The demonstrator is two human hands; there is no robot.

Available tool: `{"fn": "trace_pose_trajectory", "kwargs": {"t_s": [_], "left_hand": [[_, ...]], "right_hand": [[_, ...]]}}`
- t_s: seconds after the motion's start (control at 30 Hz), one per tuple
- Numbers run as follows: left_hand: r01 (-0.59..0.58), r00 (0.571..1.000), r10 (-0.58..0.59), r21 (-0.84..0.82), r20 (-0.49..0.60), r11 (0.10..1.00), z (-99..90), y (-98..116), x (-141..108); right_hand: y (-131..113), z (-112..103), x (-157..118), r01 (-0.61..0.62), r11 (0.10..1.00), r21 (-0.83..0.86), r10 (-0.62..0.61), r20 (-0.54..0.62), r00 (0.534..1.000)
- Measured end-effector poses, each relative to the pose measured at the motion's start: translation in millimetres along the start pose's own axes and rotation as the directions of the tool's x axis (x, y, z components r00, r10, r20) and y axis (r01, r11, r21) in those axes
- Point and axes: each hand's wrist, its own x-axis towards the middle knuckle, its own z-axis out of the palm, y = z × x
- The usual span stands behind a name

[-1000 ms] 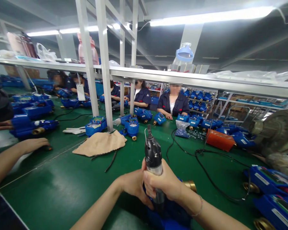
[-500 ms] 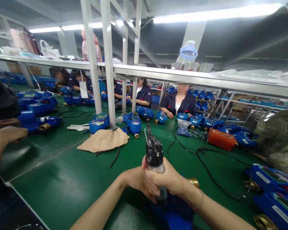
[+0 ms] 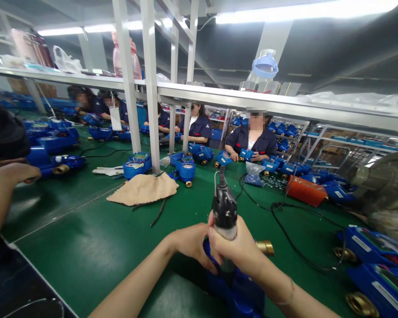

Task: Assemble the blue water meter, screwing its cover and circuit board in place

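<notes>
My right hand [image 3: 234, 243] is wrapped round a black electric screwdriver [image 3: 224, 207], held upright with its cord end on top. Its lower tip points down into a blue meter body [image 3: 242, 291] with a brass fitting [image 3: 265, 247], on the green table. The tip itself is hidden. My left hand [image 3: 195, 247] grips the near-left rim of that blue meter body, thumb and fingers curved on it, just left of the screwdriver.
A tan cloth [image 3: 144, 189] and blue meters [image 3: 185, 170] lie ahead. Black cables [image 3: 295, 247], an orange box [image 3: 307, 191] and more meters [image 3: 374, 247] are at right. Metal posts [image 3: 149, 88] rise ahead. Another person's hand [image 3: 16, 172] is at left.
The screwdriver and my right hand have moved slightly right. My left hand has parted from the screwdriver and sits on the meter body. The person opposite now holds a blue meter.
</notes>
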Motion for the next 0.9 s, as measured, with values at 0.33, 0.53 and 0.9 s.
{"fn": "trace_pose_trajectory", "kwargs": {"t_s": [0.33,0.53,0.9], "left_hand": [[-0.032,0.999,0.032,0.008,-0.02,0.999,0.0,-1.9,3.3],[-0.012,1.0,0.012,0.01,0.023,1.0,1.1,1.7,-2.5],[-0.052,0.996,0.049,0.035,0.075,0.998,0.3,7.1,-3.6]], "right_hand": [[11.5,-13.7,5.2,-0.019,0.985,0.17,0.005,0.082,0.997],[8.1,-7.5,7.1,-0.035,0.987,0.155,0.011,0.158,0.987],[4.1,-5.0,8.5,-0.059,0.986,0.159,0.014,0.271,0.962]]}}
